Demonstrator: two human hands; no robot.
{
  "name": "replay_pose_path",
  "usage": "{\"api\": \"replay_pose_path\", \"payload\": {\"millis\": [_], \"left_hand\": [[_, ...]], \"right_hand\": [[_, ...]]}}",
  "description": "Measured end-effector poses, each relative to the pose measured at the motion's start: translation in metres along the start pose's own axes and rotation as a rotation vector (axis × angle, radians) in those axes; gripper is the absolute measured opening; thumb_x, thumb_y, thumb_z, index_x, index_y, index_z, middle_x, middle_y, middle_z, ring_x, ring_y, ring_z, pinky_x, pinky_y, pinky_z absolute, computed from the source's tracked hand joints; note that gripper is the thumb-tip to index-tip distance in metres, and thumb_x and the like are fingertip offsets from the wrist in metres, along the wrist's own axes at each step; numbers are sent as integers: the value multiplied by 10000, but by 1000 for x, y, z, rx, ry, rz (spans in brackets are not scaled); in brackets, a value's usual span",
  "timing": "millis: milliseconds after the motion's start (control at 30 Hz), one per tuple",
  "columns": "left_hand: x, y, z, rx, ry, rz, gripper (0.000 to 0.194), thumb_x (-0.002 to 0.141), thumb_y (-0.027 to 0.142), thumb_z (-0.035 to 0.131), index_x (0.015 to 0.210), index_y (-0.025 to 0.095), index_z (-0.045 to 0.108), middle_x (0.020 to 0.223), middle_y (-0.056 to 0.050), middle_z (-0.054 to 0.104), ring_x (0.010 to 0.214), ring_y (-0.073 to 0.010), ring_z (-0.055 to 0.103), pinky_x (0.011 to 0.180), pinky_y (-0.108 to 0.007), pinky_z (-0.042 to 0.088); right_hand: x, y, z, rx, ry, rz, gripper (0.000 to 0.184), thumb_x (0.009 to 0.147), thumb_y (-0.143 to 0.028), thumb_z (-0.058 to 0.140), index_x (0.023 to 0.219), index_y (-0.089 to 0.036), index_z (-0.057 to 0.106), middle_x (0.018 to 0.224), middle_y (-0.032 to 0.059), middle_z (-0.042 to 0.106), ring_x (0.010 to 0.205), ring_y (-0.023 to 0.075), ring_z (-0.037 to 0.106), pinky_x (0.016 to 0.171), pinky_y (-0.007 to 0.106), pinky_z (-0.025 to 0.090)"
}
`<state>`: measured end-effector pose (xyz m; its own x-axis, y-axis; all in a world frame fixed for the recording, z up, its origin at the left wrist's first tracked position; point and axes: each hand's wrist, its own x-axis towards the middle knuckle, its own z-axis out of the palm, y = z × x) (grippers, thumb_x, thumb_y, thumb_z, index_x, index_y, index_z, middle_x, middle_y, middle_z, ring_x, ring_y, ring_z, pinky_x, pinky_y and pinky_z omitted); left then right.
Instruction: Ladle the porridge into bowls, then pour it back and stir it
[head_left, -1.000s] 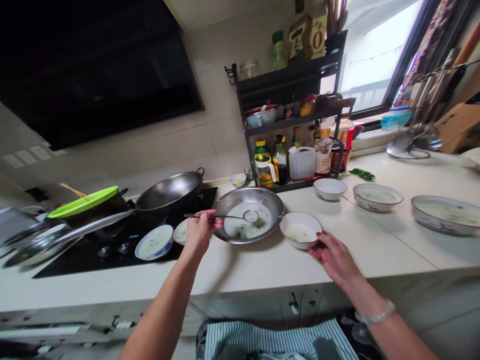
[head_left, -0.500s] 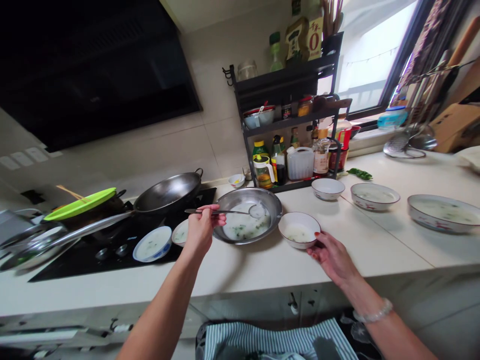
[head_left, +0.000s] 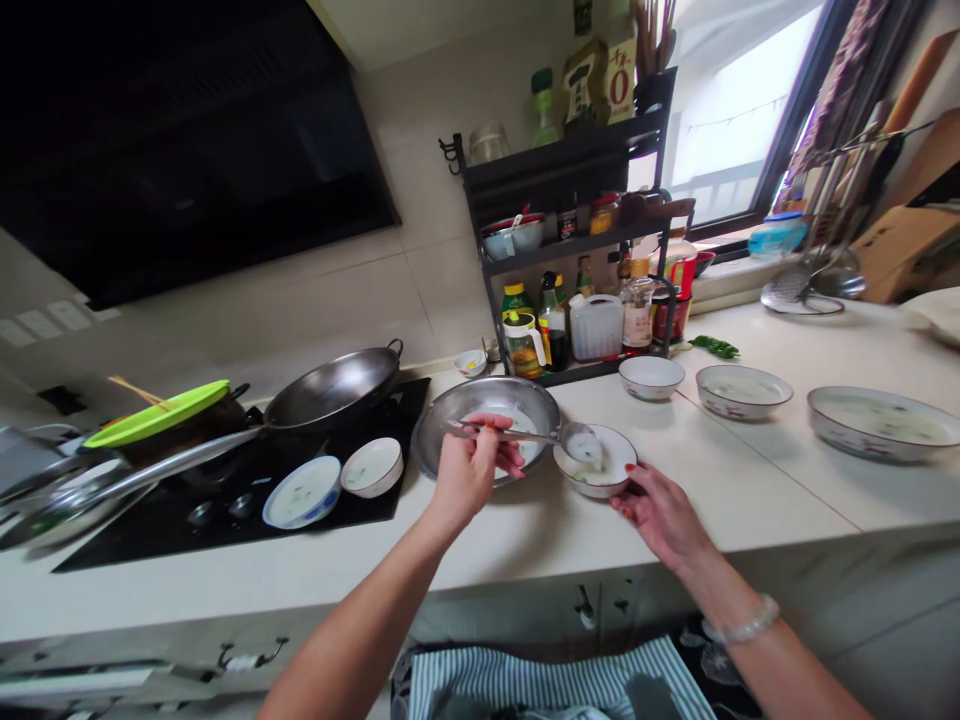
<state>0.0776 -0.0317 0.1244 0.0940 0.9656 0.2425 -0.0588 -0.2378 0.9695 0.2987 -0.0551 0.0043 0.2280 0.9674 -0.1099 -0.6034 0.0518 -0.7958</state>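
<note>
From the head camera I saw my left hand (head_left: 471,470) closed around the handle of a metal ladle (head_left: 559,438), whose cup hung over the small white bowl (head_left: 596,462) and seemed to carry pale soup. My right hand (head_left: 660,512) rested on the worktop (head_left: 720,490) with its fingers curled against the near right side of that bowl; I could not tell whether they actually gripped it or only steadied it. The bowl stood near the front edge of the worktop, just right of the steel basin (head_left: 487,425), which held more of the pale soup with green bits. The ladle's handle crossed the basin's right rim.

Left of the basin, on the black cooktop (head_left: 225,500), sat a small white bowl of soup (head_left: 373,466) and a blue-rimmed bowl (head_left: 302,492), close together. Behind them a wok (head_left: 334,385) rested, and farther left a pot under a green lid (head_left: 157,412).

Toward the worktop's right end stood three more dishes: a white bowl (head_left: 651,377), a patterned bowl (head_left: 743,391) and a wide shallow dish (head_left: 881,423). A black condiment rack (head_left: 574,230) stood against the back edge.
</note>
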Motion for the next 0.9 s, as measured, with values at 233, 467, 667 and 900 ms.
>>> {"api": "replay_pose_path", "payload": {"millis": [233, 467, 667, 900], "left_hand": [[-20, -3, -3, 319, -334, 284, 176, 881, 282, 542, 952, 178, 665, 690, -40, 659, 551, -128, 606, 577, -250, 506], [-24, -5, -9, 353, -389, 370, 178, 876, 269, 539, 950, 171, 667, 720, -50, 661, 606, -142, 621, 634, -281, 518], [-6, -15, -19, -1, 26, 86, 323, 826, 441, 582, 923, 133, 598, 634, -41, 651, 545, -162, 639, 516, -283, 526], [8, -10, -79, 57, 250, 104, 284, 787, 385, 581, 908, 130, 618, 642, -39, 675, 550, -166, 654, 516, -272, 521]], "right_hand": [[0, 1, 0, 16, -8, 16, 241, 640, -338, 829, 768, -191, 688, 692, 19, 666, 549, 125, 569, 442, 219, 423], [2, 3, -3, 24, 5, 15, 273, 623, -321, 844, 788, -174, 683, 707, 26, 666, 560, 129, 574, 443, 225, 427], [1, 1, -2, 17, 7, 10, 252, 633, -331, 835, 767, -181, 684, 716, 24, 674, 564, 125, 578, 446, 219, 431], [0, -1, 2, 2, 48, 23, 284, 579, -328, 850, 738, -173, 673, 705, 37, 670, 537, 127, 565, 406, 216, 406]]}}
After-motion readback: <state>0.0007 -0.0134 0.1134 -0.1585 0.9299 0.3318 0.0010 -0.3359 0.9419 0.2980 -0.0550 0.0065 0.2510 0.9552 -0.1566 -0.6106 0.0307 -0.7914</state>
